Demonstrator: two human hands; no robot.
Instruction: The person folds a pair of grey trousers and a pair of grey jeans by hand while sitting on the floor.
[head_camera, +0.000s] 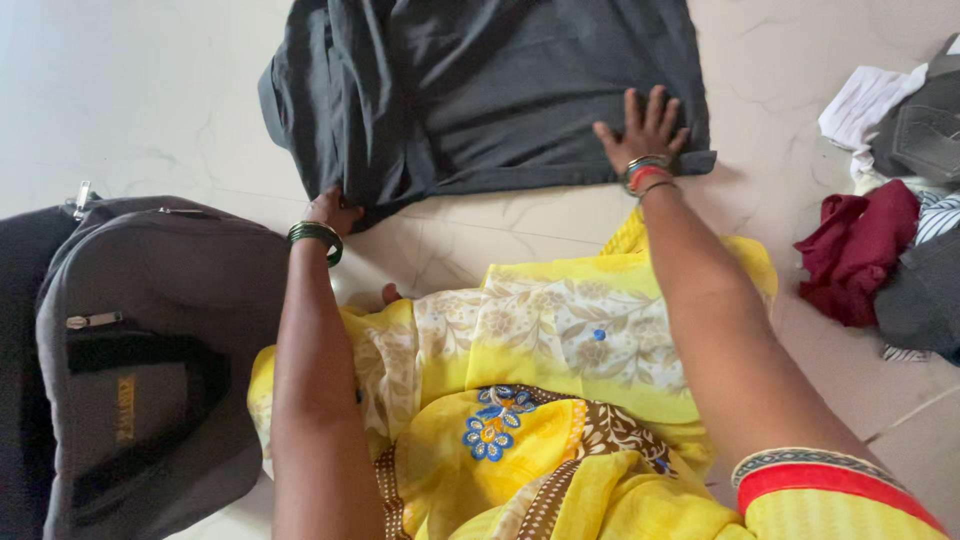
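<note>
A dark grey garment (480, 90) lies spread on the pale tiled floor in front of me. My left hand (333, 210), with green bangles on the wrist, pinches the garment's near left corner. My right hand (645, 130), fingers spread, presses flat on the garment's near right edge. Bangles in red and green circle that wrist. My lap is covered in yellow patterned cloth (540, 400).
A grey backpack (140, 360) with zip pockets lies at my left. At the right edge sits a pile of clothes: a maroon piece (860, 250), white cloth (865, 100) and dark grey items (925, 130). The floor (130, 100) is pale tile.
</note>
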